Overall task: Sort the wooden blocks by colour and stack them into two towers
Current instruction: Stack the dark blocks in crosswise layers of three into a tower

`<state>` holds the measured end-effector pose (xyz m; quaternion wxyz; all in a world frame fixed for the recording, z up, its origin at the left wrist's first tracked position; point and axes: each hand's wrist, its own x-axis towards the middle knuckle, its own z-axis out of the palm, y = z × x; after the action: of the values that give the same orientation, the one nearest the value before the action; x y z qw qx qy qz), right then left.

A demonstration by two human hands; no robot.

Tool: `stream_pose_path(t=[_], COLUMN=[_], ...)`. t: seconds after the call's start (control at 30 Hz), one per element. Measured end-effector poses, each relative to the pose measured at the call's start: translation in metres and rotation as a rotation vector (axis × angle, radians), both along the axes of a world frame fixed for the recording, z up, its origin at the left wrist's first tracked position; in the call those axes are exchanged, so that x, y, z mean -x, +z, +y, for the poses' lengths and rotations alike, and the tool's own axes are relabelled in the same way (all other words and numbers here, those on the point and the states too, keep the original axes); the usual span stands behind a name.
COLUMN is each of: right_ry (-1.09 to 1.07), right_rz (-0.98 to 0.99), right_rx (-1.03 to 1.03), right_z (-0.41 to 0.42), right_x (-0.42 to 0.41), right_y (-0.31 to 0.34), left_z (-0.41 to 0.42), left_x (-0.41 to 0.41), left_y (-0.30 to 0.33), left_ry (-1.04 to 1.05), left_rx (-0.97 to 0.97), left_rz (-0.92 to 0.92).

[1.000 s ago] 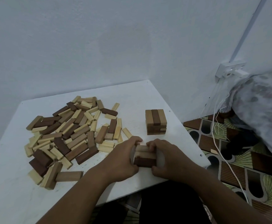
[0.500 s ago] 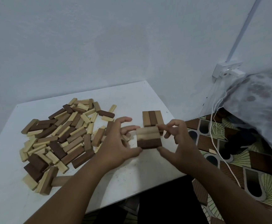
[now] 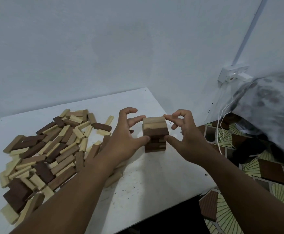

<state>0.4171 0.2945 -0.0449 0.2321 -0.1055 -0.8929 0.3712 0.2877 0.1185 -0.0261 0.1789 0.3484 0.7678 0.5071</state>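
Both your hands, left hand (image 3: 122, 141) and right hand (image 3: 186, 139), pinch the top layer (image 3: 153, 125) onto the tower (image 3: 155, 134) at frame centre, probably to square it up. Loose blocks (image 3: 45, 149) still cover the surface (image 3: 154, 179) lower left.

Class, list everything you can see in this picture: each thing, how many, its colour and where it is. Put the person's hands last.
tower: one, brown and tan layers, right of table centre
loose blocks: many, cream, tan, dark brown, heaped on table's left
table: one, white, against the wall
wall socket: one, white, on right wall
cables: white, hanging below socket
cloth: one, grey patterned, far right
floor mat: brown and green pattern, right of table
left hand: grip on tower's top layer
right hand: grip on same layer, opposite side
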Motion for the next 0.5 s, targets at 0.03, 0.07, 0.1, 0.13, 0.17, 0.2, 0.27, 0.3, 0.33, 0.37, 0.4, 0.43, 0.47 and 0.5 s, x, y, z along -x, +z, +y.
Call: stream_pose_path(t=[0.03,0.07,0.1,0.13,0.17,0.2,0.27,0.3,0.33,0.37,0.4,0.43,0.47,0.5], right_ry=[-0.003,-0.005,-0.004,0.0,0.007,0.012,0.014,0.01,0.006,0.003,0.002,0.0,0.003,0.007], right_rz=[-0.005,-0.013,-0.023,-0.032,-0.044,-0.059,-0.081,-0.087,-0.09,-0.092,-0.091,-0.092,-0.095,-0.097], right_rx=[0.003,0.005,0.01,0.018,0.026,0.031,0.039,0.044,0.046,0.046,0.046,0.045,0.044,0.051], right_z=[0.001,0.002,0.003,0.004,0.004,0.004,0.004,0.004,0.004,0.004,0.005,0.005,0.006,0.007], right_x=[0.002,0.004,0.005,0.005,0.005,0.006,0.006,0.007,0.007,0.007,0.007,0.007,0.007,0.006], right_y=[-0.001,-0.003,-0.004,-0.006,-0.008,-0.009,-0.011,-0.012,-0.013,-0.014,-0.016,-0.018,-0.02,-0.021], left_z=[0.002,0.003,0.004,0.004,0.005,0.005,0.005,0.005,0.005,0.005,0.006,0.006,0.005,0.004], left_x=[0.002,0.003,0.005,0.006,0.006,0.007,0.006,0.005,0.004,0.003,0.003,0.002,0.001,-0.001], left_y=[-0.002,-0.004,-0.007,-0.009,-0.011,-0.012,-0.014,-0.013,-0.014,-0.014,-0.014,-0.014,-0.014,-0.013], left_ry=[0.0,0.0,0.0,0.004,0.01,0.017,0.028,0.035,0.041,0.045,0.048,0.047,0.044,0.037], left_rx=[0.003,0.007,0.015,0.025,0.035,0.045,0.067,0.074,0.08,0.082,0.08,0.071,0.066,0.066], left_rz=[0.002,0.002,0.0,-0.002,-0.002,0.001,-0.001,-0.009,-0.018,-0.025,-0.032,-0.038,-0.044,-0.046])
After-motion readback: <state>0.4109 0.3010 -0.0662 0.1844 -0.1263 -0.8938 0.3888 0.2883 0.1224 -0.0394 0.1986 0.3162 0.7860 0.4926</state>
